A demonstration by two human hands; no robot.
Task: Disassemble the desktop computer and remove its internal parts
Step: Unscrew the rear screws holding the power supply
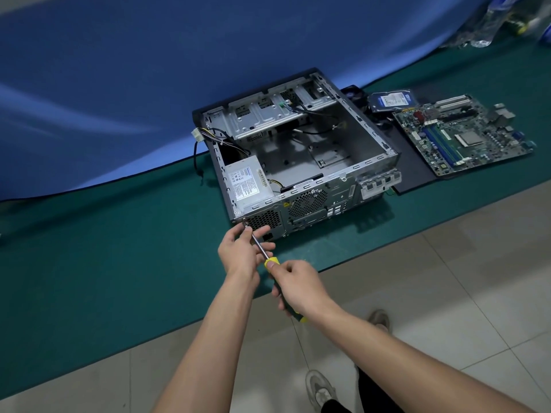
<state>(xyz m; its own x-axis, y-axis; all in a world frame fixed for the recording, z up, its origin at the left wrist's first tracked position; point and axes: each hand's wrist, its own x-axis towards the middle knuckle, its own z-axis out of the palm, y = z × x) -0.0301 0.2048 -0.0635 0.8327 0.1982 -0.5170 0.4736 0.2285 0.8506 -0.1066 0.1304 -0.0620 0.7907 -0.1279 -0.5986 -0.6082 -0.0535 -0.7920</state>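
Computer case (301,162) lies open on green mat (104,248), centre frame; power supply (249,181) inside at case's 7 o'clock corner; motherboard (465,132) and hard drive (390,99) already out, at 3 o'clock of case; right hand (293,286) wraps screwdriver (269,259) handle; left hand (243,250) pinches shaft near tip, tip at rear-panel screw beside vent; supply likely heavy, rigid, sharp-edged steel box; lift by both sides, never by trailing cables.
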